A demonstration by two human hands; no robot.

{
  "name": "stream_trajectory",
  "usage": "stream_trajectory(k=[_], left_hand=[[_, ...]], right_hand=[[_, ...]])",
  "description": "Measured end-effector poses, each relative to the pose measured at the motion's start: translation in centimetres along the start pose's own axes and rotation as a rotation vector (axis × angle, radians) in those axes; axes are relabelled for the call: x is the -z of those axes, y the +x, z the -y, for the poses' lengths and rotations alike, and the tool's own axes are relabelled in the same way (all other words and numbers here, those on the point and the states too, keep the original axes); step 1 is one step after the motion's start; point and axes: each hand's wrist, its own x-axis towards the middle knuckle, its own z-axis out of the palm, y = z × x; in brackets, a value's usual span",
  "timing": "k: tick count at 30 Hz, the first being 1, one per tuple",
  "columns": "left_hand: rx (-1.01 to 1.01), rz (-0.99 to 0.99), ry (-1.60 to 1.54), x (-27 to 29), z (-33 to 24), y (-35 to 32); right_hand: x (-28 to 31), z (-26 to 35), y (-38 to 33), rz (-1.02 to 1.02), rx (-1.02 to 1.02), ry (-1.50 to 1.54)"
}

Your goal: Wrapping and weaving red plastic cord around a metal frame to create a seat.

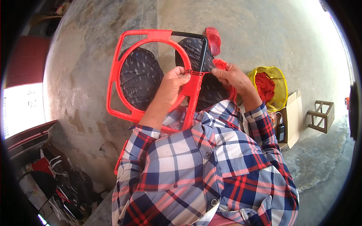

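Note:
A squarish frame with a ring inside it (pixel 194 90) rests across my knees, most of it wrapped in red cord. Its upper right corner is a bare black bar (pixel 204 54). My left hand (pixel 170 86) pinches the frame where the ring meets the right side, thumb and fingers closed round the wrapping. From that spot a red cord (pixel 207 72) runs taut to my right hand (pixel 234 78), whose fingers are closed on it. More looped red cord (pixel 220 63) shows behind the right hand and hangs below it.
A red slipper (pixel 213 40) lies on the concrete floor ahead. To my right stand a yellow basket (pixel 285 84) holding red material (pixel 264 86), an opened cardboard box (pixel 294 120) and a small stool (pixel 329 117). Dark clutter (pixel 75 180) fills the lower left.

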Motion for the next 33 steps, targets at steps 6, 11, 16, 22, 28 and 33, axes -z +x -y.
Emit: stream_trajectory(k=[6,11,16,22,28,33], left_hand=[[0.022,-0.002,-0.016,1.0,0.6,0.5],[-0.009,0.009,-0.100,0.7,0.3,0.2],[0.076,0.027,-0.291,-0.1,-0.9,-0.5],[0.136,-0.014,-0.262,0.7,-0.7,0.0],[0.166,-0.077,-0.312,1.6,0.6,0.9],[-0.086,-0.223,-0.109,-0.2,-0.1,0.4]], right_hand=[[0.4,-0.8,-0.4,-0.087,0.136,-0.029],[0.8,-3.2,-2.0,-0.035,0.123,0.013],[3.3,-3.2,-1.4,-0.230,0.064,0.093],[22.2,-10.8,-2.9,-0.623,0.464,1.066],[15.2,-6.5,-2.8,-0.576,0.353,0.674],[2.5,0.3,1.6,-0.403,0.752,-0.762]])
